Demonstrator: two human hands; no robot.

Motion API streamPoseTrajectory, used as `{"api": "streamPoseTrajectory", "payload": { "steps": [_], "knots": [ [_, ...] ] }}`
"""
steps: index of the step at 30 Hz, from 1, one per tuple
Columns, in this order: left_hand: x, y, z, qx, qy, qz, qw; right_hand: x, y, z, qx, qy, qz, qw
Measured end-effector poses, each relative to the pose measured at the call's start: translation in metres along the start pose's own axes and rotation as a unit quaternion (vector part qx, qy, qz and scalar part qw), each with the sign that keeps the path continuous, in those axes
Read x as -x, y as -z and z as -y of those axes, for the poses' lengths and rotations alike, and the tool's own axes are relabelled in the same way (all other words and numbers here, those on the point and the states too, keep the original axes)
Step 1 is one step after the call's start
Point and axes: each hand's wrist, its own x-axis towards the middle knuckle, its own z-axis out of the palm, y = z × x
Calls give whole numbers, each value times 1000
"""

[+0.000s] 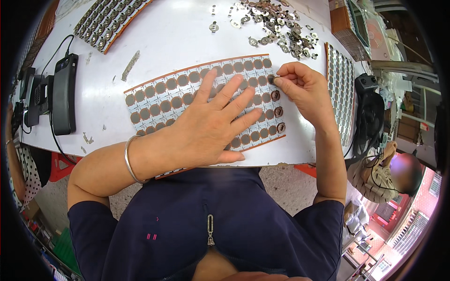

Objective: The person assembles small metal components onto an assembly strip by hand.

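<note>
We kept our left hand (213, 124) spread flat, fingers apart, on the orange-edged tray of round brown sockets (159, 96) in the middle of the white counter (164, 42), apparently to pin it still while the other hand worked. Our right hand (304, 86) was pinched together, thumb and forefinger clamped on a small round metal disc (272, 79) pressed at a socket near the tray's far right corner. Below it, in the same right-hand column, three sockets (278, 112) already looked filled with darker, ringed pieces, while the rest showed plain brown.

A loose heap of silvery metal discs (276, 28) lay well beyond the right hand, within reach. A second filled tray (105, 21) sat at the far left, another tray (342, 89) just right of our wrist. A black handheld device (63, 93) with cables stood at the counter's left edge. Our spread palm hid the tray's near middle rows.
</note>
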Motion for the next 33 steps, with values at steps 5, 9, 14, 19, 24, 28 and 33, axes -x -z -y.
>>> {"api": "streamPoseTrajectory", "payload": {
  "steps": [5, 9, 14, 19, 24, 28, 33],
  "knots": [
    [0, 1, -1, -1, -1, 2, 1000, -4, -5, -2, 7, 34, 2, 999],
    [0, 1, 0, 1, 2, 2, 1000, -3, -8, 1, 24, 37, -8, 999],
    [-1, 0, 0, 6, 7, -3, 1000, 8, -17, 0, 126, 119, -80, 982],
    [-1, 0, 0, 3, 7, -9, 1000, 15, -26, -7, 152, 155, -128, 968],
    [-1, 1, -1, -1, 13, -6, 1000, 16, -29, -11, 167, 164, -142, 962],
    [-1, -1, 0, -1, 9, -13, 1000, 18, -31, -9, 191, 197, -149, 950],
    [0, -2, -1, -3, 7, -21, 1000, 18, -33, -6, 256, 233, -157, 925]
  ]
}}
